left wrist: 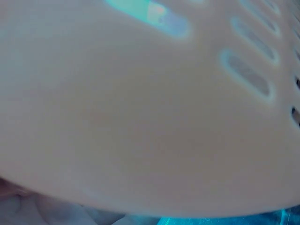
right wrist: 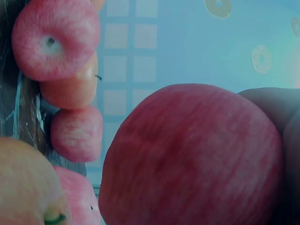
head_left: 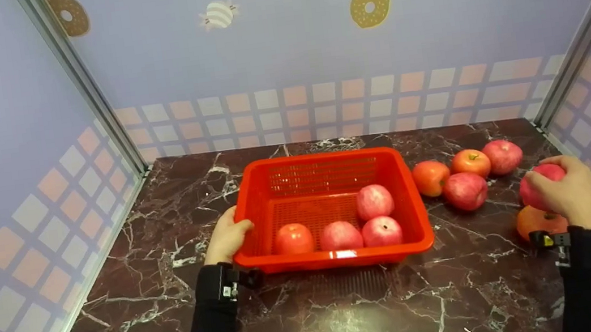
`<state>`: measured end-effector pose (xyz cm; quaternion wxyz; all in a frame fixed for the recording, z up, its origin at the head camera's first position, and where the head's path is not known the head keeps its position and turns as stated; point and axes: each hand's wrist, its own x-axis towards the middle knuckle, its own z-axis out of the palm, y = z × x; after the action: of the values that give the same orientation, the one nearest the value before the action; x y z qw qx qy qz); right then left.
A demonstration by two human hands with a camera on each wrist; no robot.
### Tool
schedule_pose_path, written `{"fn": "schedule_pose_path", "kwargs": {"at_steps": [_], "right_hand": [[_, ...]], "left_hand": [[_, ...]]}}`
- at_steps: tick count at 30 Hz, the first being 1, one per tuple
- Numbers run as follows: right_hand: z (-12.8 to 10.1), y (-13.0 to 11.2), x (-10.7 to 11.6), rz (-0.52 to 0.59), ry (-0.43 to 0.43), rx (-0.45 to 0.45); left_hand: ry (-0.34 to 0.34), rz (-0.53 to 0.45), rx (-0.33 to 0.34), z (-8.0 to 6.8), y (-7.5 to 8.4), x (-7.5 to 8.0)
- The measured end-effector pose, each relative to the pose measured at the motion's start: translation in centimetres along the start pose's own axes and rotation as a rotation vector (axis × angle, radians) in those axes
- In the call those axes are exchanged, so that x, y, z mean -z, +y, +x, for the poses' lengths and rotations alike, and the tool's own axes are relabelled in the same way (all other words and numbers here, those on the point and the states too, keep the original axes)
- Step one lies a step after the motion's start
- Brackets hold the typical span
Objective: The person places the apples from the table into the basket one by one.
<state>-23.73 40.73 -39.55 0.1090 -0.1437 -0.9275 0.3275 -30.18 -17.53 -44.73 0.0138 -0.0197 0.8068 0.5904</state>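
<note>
A red plastic basket (head_left: 336, 259) stands on the marble-patterned table, with several apples inside along its near and right parts. My left hand (head_left: 226, 237) grips the basket's left rim, thumb over the edge. The left wrist view is filled by the blurred, slotted basket wall (left wrist: 150, 126). At the right, my right hand (head_left: 578, 191) holds a pinkish-red apple (right wrist: 192, 154), partly hidden by the fingers in the head view. Just below it, an orange-red apple (head_left: 541, 220) lies on the table, partly covered by the hand and wrist camera.
Between the basket and my right hand sits a group of apples, with a red-orange apple (head_left: 431, 178) close to the basket's right wall and a pink apple (head_left: 465, 191) in front. Patterned panels (head_left: 308, 44) enclose the table (head_left: 316, 323) at the back and sides.
</note>
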Motion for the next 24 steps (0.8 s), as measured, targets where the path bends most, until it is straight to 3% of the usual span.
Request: {"fn": "schedule_pose_path", "kwargs": {"at_steps": [14,24], "right_hand": [[-0.2,-2.1,-2.1,0.010,0.028,0.073],[-1.3,-5.1,-4.0,0.092,0.076,0.251]], "left_hand": [[0.001,-0.009,0.012,0.0,-0.1,0.0],[-0.015,0.020,0.005,-0.1,0.0,0.1]]}}
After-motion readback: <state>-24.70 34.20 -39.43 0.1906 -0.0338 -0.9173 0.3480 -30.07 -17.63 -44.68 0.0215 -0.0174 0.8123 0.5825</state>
